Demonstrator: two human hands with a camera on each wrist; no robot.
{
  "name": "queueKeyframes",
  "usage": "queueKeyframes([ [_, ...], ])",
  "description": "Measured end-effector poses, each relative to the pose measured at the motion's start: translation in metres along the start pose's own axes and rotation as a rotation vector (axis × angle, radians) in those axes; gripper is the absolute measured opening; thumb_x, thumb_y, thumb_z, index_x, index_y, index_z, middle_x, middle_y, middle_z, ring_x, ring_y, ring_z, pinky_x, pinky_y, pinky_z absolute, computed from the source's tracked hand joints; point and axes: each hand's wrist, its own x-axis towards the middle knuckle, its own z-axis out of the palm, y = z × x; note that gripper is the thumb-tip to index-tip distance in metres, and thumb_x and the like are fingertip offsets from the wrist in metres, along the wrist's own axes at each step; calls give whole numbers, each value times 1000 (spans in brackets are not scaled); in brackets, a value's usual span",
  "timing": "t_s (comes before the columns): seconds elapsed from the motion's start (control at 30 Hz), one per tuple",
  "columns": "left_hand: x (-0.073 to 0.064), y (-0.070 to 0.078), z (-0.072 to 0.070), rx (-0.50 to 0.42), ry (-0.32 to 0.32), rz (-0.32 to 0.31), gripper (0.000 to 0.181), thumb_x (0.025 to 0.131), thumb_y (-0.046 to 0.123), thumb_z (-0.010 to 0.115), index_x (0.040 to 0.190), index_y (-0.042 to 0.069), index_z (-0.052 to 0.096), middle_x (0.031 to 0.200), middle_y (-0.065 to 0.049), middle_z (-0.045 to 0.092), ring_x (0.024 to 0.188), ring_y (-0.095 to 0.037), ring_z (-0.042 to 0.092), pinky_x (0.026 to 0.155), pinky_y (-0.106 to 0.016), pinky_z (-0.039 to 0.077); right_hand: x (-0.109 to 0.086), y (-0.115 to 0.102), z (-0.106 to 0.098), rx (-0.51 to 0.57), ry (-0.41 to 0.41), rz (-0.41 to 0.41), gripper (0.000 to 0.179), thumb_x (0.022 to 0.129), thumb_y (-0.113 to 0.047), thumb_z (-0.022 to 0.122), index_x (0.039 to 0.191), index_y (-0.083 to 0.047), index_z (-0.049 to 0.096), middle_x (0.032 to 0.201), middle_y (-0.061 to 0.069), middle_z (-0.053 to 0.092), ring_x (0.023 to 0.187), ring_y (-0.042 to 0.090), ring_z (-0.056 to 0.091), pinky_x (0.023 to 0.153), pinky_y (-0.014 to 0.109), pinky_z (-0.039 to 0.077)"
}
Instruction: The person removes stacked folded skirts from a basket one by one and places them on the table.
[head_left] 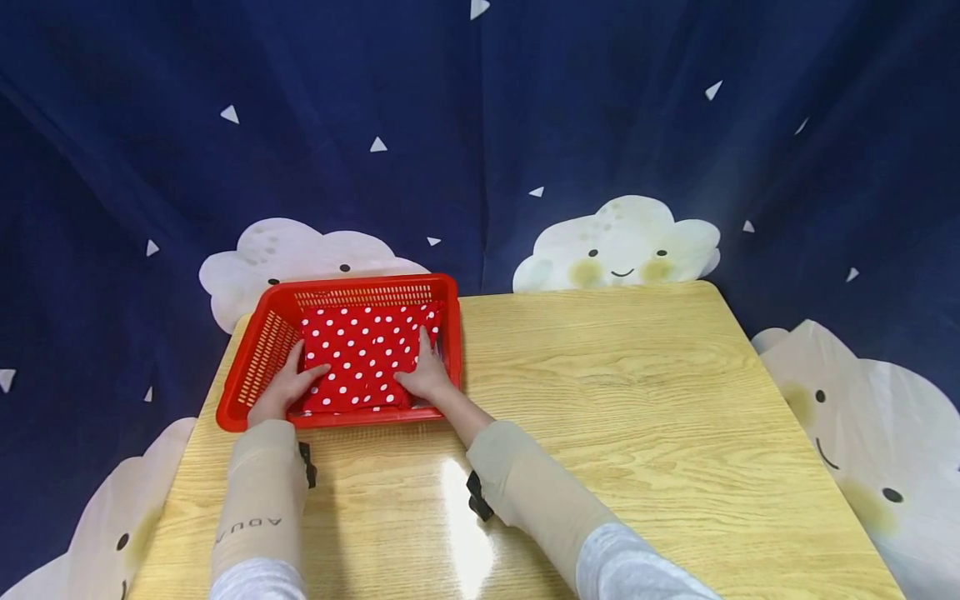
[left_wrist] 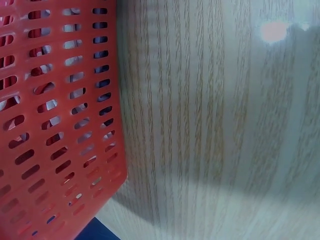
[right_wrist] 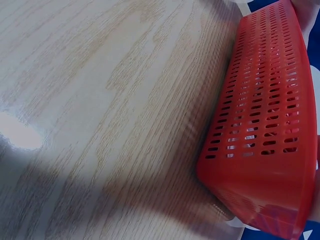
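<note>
Red cloth with white dots [head_left: 360,354] lies flat inside a red plastic basket [head_left: 450,287] on the left part of the table. My left hand [head_left: 288,385] reaches over the front rim, its fingers along the cloth's left edge and its thumb on top. On the other side, my right hand [head_left: 427,377] lies on the cloth near its right edge, fingers extended and thumb pointing left. Both wrist views look at the basket's slotted outer wall, so most of each hand is hidden there. White patches show through the slots.
The basket stands at the back left of a light wooden table [head_left: 600,375], overlapping its back edge in the head view. Behind hangs a dark blue curtain [head_left: 600,108] printed with clouds and white triangles. Wood surface extends to the right and in front.
</note>
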Motion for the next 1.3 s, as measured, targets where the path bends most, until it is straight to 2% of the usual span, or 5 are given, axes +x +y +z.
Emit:
queueKeyframes([
  [0.37,-6,6,-1,-204,33,9,96,83,26,64,147,26,-8,148,-19,11,126,-41,29,90,-50,43,1,-1,0,-31,13,-26,90,80,-10,66,147,-11,6,141,18,30,125,29,37,100,41,37],
  [0.77,-2,1,-3,-169,136,60,83,85,18,62,148,22,7,147,-21,16,124,-43,30,92,-52,40,-1,-1,1,-45,66,-131,85,79,-9,67,146,-10,15,142,14,34,128,26,36,102,40,36],
  [0.97,-6,2,-4,-141,139,92,76,86,20,61,148,21,16,145,-22,20,120,-41,35,86,-44,47,-2,-1,1,-50,106,-168,80,80,-7,67,145,-12,21,138,13,40,125,24,40,99,39,39],
  [1.1,-8,2,-6,-121,136,84,71,87,22,61,146,22,22,143,-22,23,106,-34,45,70,-27,52,-3,-1,1,-45,122,-185,78,80,-8,67,145,-12,23,139,14,39,125,25,40,99,39,39],
  [1.3,-9,2,-7,-94,149,97,67,87,25,60,145,24,26,141,-22,28,70,-18,53,53,-16,43,-4,-2,-1,-28,130,-203,77,80,-7,67,145,-13,25,141,13,36,126,24,39,99,38,39],
])
